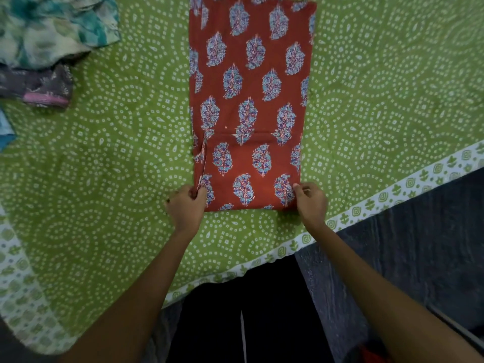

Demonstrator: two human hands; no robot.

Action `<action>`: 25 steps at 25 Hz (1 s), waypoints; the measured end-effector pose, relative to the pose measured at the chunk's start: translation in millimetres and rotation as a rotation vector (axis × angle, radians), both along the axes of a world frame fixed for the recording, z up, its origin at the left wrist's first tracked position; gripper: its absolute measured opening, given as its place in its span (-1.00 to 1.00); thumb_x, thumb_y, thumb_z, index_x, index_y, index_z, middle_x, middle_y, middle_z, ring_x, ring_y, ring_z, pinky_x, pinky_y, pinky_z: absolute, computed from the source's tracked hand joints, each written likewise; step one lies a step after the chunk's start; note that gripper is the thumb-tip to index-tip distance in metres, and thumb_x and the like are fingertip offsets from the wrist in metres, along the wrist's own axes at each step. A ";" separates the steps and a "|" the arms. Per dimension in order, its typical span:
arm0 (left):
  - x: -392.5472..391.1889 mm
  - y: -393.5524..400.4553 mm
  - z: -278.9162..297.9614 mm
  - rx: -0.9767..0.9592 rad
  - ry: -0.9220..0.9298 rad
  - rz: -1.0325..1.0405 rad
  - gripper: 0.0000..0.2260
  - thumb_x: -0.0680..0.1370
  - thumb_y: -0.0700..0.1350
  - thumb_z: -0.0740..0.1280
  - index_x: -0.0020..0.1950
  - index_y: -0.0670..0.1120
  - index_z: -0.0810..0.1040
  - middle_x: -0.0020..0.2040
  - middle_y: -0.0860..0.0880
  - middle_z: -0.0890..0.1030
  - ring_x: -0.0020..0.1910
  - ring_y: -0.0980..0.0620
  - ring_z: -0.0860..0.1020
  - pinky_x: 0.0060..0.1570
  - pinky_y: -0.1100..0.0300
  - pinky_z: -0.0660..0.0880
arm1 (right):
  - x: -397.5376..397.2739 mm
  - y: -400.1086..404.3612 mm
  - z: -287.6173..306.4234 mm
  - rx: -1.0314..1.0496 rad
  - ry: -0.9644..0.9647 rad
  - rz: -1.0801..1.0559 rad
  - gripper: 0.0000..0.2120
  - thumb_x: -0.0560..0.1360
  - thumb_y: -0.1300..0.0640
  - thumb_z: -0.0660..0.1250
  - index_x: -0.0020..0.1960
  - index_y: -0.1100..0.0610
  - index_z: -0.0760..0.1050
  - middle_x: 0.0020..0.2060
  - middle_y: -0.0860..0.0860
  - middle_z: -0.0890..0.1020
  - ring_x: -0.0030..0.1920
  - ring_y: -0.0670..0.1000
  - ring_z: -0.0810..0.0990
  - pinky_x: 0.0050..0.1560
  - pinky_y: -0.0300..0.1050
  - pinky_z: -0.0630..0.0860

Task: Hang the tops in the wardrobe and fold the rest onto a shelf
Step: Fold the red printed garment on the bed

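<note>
A rust-red garment [248, 100] printed with blue leaf motifs lies flat and folded lengthwise into a long strip on the bed. It runs from the top edge of the view down to my hands. My left hand [187, 206] pinches its near left corner. My right hand [311, 201] pinches its near right corner. Both hands hold the near end of the strip low on the bedsheet. The far end of the garment is cut off by the top of the frame.
The bed is covered by a green bedsheet [117, 158] with white dotted circles and a white patterned border. A teal and white garment [52, 30] and a dark purple garment [39, 86] lie bunched at the far left. The bed edge [366, 213] runs diagonally at right.
</note>
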State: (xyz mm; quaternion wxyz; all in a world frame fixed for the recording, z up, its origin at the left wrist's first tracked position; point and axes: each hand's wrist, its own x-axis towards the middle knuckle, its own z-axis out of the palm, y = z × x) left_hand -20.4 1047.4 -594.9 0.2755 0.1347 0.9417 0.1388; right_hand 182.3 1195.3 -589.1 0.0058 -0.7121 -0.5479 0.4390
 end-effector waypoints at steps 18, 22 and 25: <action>-102.2 83.2 -25.1 0.190 -0.079 -1.102 -0.55 0.59 -0.33 0.04 0.48 -0.10 0.20 0.49 -0.04 0.23 0.51 -0.01 0.04 0.46 0.16 -0.13 | 23.8 96.5 -48.5 0.556 -0.029 1.710 -0.31 0.36 0.09 0.04 0.49 0.15 0.07 0.45 0.10 0.25 0.46 0.14 0.17 0.49 -0.02 -0.21; -104.0 91.9 -24.5 0.271 -0.127 -1.030 -0.54 0.53 -0.42 0.07 0.42 -0.16 0.32 0.43 -0.10 0.33 0.49 -0.07 0.16 0.44 0.19 -0.07 | 14.0 113.0 -54.9 0.723 -0.017 1.906 -0.36 0.43 -0.10 0.10 0.48 0.03 0.13 0.46 0.02 0.23 0.47 0.10 0.13 0.45 0.15 -0.20; -107.0 91.6 -23.6 0.337 -0.122 -0.967 -0.58 0.52 -0.41 0.12 0.33 -0.17 0.45 0.34 -0.11 0.46 0.40 -0.08 0.31 0.40 0.17 0.13 | -14.9 106.9 -45.3 0.689 0.128 1.846 -0.49 0.30 0.08 0.31 0.23 0.18 0.49 0.21 0.14 0.57 0.27 0.17 0.50 0.43 0.20 0.08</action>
